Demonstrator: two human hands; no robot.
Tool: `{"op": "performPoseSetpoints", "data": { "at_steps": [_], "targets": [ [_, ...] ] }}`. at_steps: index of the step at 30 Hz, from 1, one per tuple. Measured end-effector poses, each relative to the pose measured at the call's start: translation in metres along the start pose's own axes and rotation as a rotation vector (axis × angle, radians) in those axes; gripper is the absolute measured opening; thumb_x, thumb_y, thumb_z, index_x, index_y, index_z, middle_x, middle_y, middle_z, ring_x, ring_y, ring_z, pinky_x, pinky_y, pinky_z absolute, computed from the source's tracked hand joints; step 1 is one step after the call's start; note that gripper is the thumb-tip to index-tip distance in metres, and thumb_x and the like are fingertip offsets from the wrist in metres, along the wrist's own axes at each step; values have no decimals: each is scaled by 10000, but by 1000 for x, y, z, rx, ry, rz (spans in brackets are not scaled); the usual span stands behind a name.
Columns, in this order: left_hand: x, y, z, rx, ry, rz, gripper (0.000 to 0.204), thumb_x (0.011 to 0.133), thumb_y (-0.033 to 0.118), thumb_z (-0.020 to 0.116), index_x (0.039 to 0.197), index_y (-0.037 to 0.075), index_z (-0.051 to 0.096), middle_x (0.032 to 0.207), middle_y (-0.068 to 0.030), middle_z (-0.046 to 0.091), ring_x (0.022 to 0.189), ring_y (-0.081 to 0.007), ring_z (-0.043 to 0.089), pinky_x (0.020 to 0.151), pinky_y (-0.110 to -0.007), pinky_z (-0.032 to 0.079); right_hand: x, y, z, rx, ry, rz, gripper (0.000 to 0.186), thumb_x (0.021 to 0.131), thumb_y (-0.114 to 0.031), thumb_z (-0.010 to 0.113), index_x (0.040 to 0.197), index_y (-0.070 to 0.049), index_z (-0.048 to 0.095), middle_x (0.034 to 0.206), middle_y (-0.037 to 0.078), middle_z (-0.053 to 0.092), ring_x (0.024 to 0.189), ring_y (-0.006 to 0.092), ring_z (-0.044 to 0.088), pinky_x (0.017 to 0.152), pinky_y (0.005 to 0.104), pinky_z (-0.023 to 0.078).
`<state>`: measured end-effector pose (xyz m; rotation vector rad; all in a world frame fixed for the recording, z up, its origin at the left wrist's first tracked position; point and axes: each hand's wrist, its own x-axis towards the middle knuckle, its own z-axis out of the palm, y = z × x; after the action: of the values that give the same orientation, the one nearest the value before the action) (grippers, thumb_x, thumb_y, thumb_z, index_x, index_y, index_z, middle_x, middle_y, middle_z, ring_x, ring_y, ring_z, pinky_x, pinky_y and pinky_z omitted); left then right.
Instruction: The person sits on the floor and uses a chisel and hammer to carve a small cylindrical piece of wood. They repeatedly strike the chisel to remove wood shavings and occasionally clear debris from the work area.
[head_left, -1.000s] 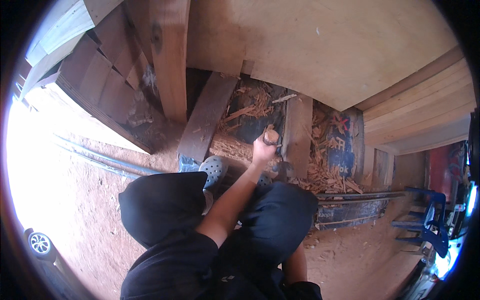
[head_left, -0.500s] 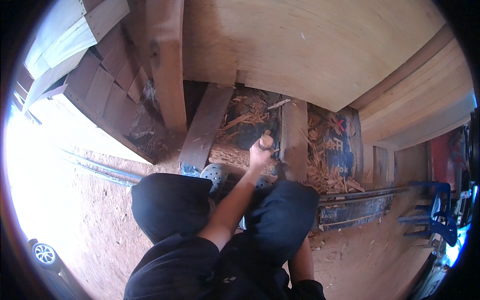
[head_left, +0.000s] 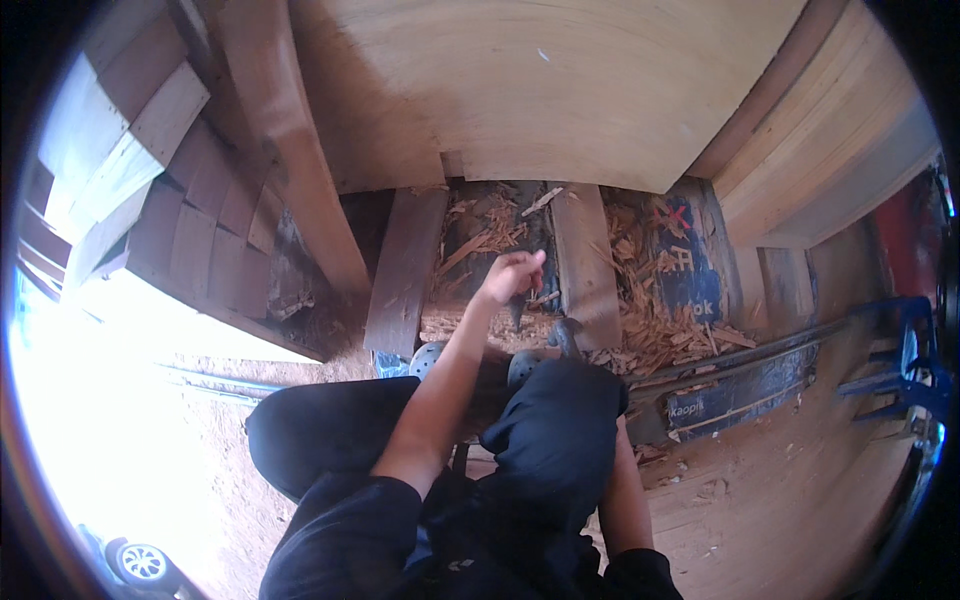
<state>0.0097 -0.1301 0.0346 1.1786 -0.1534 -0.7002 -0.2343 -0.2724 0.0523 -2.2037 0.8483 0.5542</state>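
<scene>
My left hand (head_left: 513, 277) is out in front, above the wood chips between two boards, with its fingers curled together. A dark, narrow, pointed shape (head_left: 517, 314) shows just below the hand; whether the fingers hold it I cannot tell. My right forearm (head_left: 625, 495) goes down past my right knee (head_left: 565, 415), which hides the hand. Beyond that knee, beside my right grey clog (head_left: 528, 366), a dark rounded object (head_left: 565, 336) stands up; its kind is unclear. A rough, chipped wood edge (head_left: 470, 325) lies in front of my clogs.
Wood chips (head_left: 490, 232) litter the space between the left board (head_left: 403, 265) and the right board (head_left: 586, 265). More chips (head_left: 655, 335) lie farther right. A large plywood panel (head_left: 560, 90) and a leaning post (head_left: 295, 150) stand ahead. Metal rails (head_left: 750, 350) and a blue plastic chair (head_left: 910, 365) are at right.
My left hand has moved slightly up and left. The light-ended wooden piece seen in it before no longer shows. The view has shifted a little, and the dark rounded object shows more clearly.
</scene>
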Motion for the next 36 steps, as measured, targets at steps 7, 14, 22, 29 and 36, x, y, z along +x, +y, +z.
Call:
{"op": "performPoseSetpoints", "data": {
  "at_steps": [7, 14, 22, 29, 36],
  "targets": [
    [-4, -13, 30, 485, 281, 30, 368, 807, 205, 685, 529, 43, 507, 488, -37, 532, 439, -96, 483, 424, -247, 342, 30, 8, 0, -9, -22, 11, 712, 888, -566, 414, 955, 117, 608, 878, 347, 596, 950, 490, 562, 816, 503, 463],
    [7, -18, 74, 826, 456, 103, 170, 672, 166, 660, 622, 10, 613, 539, -169, 582, 511, -277, 609, 521, -362, 481, 58, 51, 34, -214, -61, -200, 497, 944, -463, 349, 1123, -28, 510, 901, 315, 566, 882, 494, 552, 763, 516, 458],
    [36, -43, 125, 1174, 378, 16, 170, 705, 222, 587, 689, 66, 652, 722, -202, 639, 714, -387, 631, 684, -455, 521, 57, 36, 21, -110, -153, 37, 521, 953, -473, 329, 1124, -19, 518, 941, 328, 557, 899, 478, 550, 774, 510, 453],
    [60, -32, 98, 1004, 211, -76, 217, 669, 259, 644, 724, 52, 678, 737, -204, 647, 736, -356, 645, 683, -410, 520, 38, 5, 1, -142, -48, -72, 715, 910, -583, 357, 907, 90, 596, 902, 336, 595, 949, 472, 570, 815, 498, 464],
    [45, -30, 71, 647, 141, -52, 227, 662, 214, 748, 667, 9, 653, 585, -105, 611, 562, -189, 596, 546, -326, 466, 30, -9, -4, -73, -19, 49, 754, 893, -617, 355, 865, 93, 607, 943, 361, 580, 967, 475, 564, 791, 485, 479]
  ]
}}
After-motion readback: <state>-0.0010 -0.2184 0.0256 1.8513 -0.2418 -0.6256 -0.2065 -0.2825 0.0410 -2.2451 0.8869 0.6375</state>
